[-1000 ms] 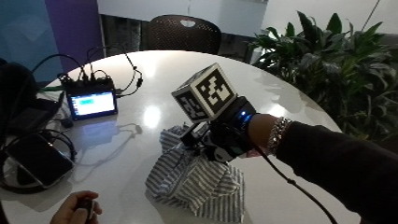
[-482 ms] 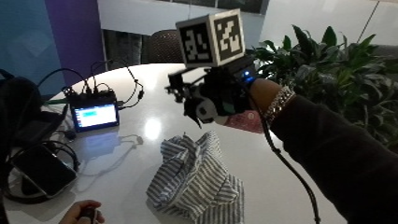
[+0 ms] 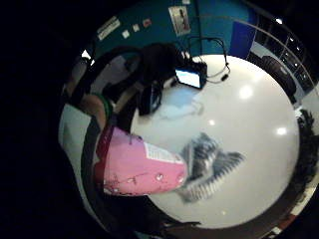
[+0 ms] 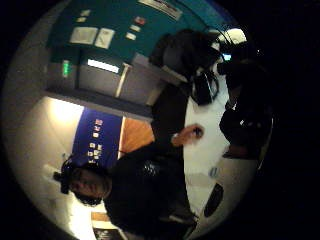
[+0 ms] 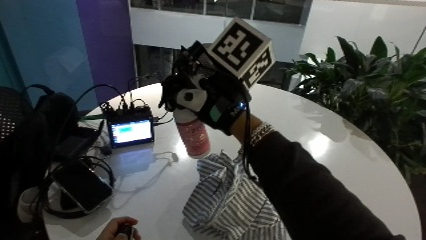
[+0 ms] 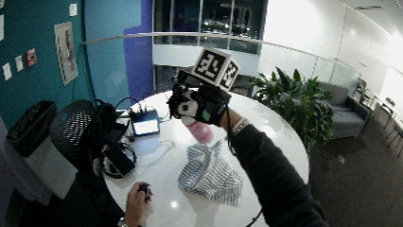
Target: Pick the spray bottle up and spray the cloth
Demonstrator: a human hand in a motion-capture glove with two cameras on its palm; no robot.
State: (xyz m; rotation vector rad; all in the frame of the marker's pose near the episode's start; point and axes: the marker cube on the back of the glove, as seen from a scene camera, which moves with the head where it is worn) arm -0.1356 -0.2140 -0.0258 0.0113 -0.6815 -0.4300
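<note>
The gloved right hand (image 5: 210,102) holds the pink spray bottle (image 5: 193,136) in its grip above the striped cloth (image 5: 229,202) on the white tabletop (image 5: 346,150), apparently positioned to spray it.

We wear a black glove on our right hand (image 5: 213,102), a beaded bracelet (image 5: 258,134) at the wrist and a dark sleeve (image 5: 313,195).

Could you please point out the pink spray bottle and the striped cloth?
pink plastic spray bottle (image 5: 194,136), outside view, on its body below the gloved hand.
grey-and-white striped cloth (image 5: 229,207), outside view, on its crumpled middle.
</note>
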